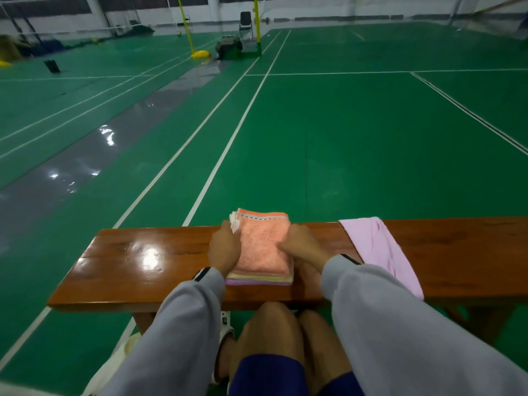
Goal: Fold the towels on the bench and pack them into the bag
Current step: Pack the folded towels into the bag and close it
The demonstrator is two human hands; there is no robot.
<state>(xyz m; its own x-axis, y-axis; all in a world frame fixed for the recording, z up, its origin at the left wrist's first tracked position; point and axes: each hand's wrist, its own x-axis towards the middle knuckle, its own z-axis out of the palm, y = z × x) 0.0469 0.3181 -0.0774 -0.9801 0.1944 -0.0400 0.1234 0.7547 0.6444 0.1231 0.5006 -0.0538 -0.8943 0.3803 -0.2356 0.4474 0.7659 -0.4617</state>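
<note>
This is an indoor badminton hall: a glossy green court floor (357, 144) marked with white boundary lines (228, 144) stretches to yellow net posts (257, 21), a folding chair (245, 22) beside one, a wooden bench (128, 267) at courtside.

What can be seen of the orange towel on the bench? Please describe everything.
The orange towel is folded into a rectangle and lies flat on top of a stack of folded towels, purple and yellowish, on the wooden bench. Its cloth looks like soft terry; a pale band with a dashed line crosses its far end, which overhangs the bench. The left hand holds its left edge, the right hand its right edge.
</note>
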